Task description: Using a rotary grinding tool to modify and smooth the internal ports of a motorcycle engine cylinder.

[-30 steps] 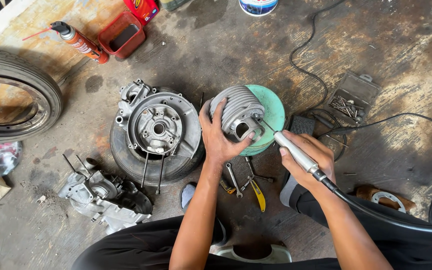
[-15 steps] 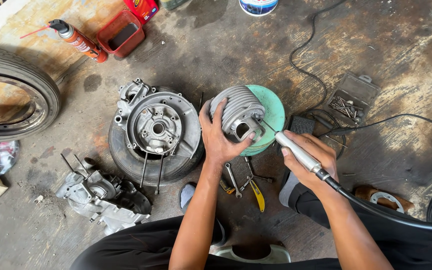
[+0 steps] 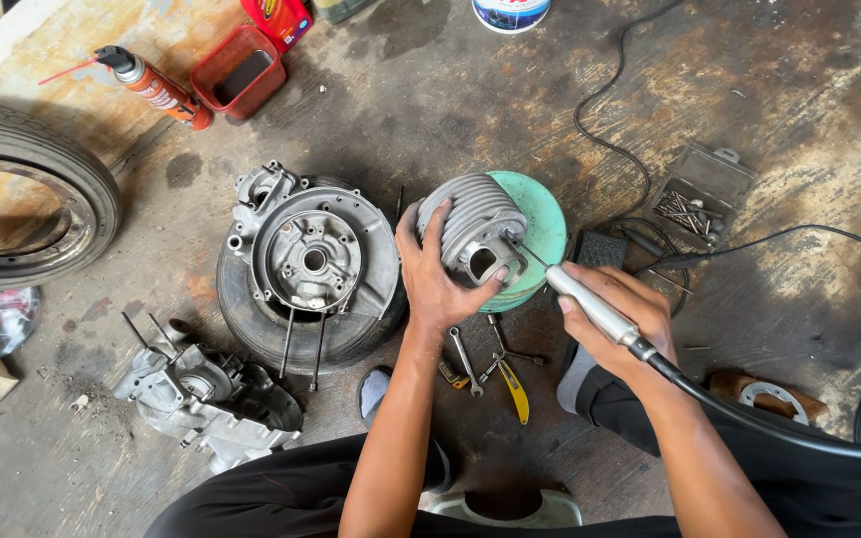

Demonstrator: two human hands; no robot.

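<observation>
At the middle of the stained concrete floor (image 3: pixel 749 90), left hand (image 3: pixel 440 284) closed over a finned grey engine cylinder (image 3: pixel 475 229): fingers spread across the fins, thumb near the port opening. Cylinder lies tilted on its side on a green round lid (image 3: pixel 540 224), port facing the person.

Right hand (image 3: pixel 620 314) wrapped around the silver handpiece of a rotary tool (image 3: pixel 590 304), grip narrow and full. Thin bit points up-left; its tip sits at the port edge of the cylinder. Black flexible shaft (image 3: pixel 749 418) runs from the handpiece over the right forearm and off the right edge.

Just below the cylinder, between the two forearms: small wrenches (image 3: pixel 465 359) and yellow-handled pliers (image 3: pixel 513 389), crowded together. Little bare floor there.

Left of the left hand, touching close: a crankcase half (image 3: pixel 311 259) set on a small tyre (image 3: pixel 351 334), two studs hanging over its lower rim. Lower left, a second casing (image 3: pixel 201 394) lies apart, with a strip of open floor between it and the tyre.

Right of the lid: a dark sponge block (image 3: pixel 600 247), then an open case of bits (image 3: pixel 700 199), black cables (image 3: pixel 610 100) looping around both.

Far left edge: a large tyre on its rim (image 3: pixel 27 214), partly cut off. Top left: an orange spray can (image 3: pixel 156 90) beside a red tray (image 3: pixel 241 75). Top edge: a white tub (image 3: pixel 510 12). Widest open floor lies top centre, between tray and cables.
</observation>
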